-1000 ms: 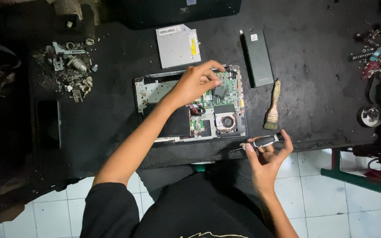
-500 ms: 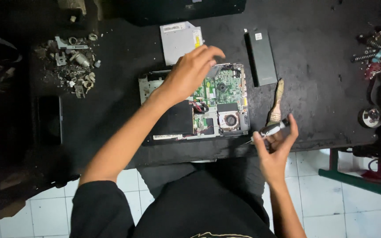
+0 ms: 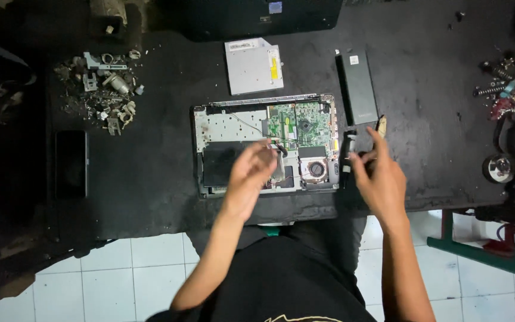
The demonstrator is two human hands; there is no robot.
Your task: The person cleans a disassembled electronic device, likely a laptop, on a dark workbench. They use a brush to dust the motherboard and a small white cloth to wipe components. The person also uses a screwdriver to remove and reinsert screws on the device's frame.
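Now, laptop (image 3: 251, 128): opened, lying on the black bench (image 3: 150, 173), circuit board bare.
Left hand (image 3: 251, 173): blurred over the laptop's near edge; whether it holds anything we cannot tell.
Right hand (image 3: 379, 179): closed around a screwdriver (image 3: 346, 156) just right of the laptop.
Care: we should seat the tip squarely before turning.

A single head-worn camera looks almost straight down from above the person's chest, moderately close, onto the black desk (image 3: 150, 179); the opened laptop (image 3: 266, 143) sits mid-frame, white floor tiles (image 3: 120, 274) along the bottom.
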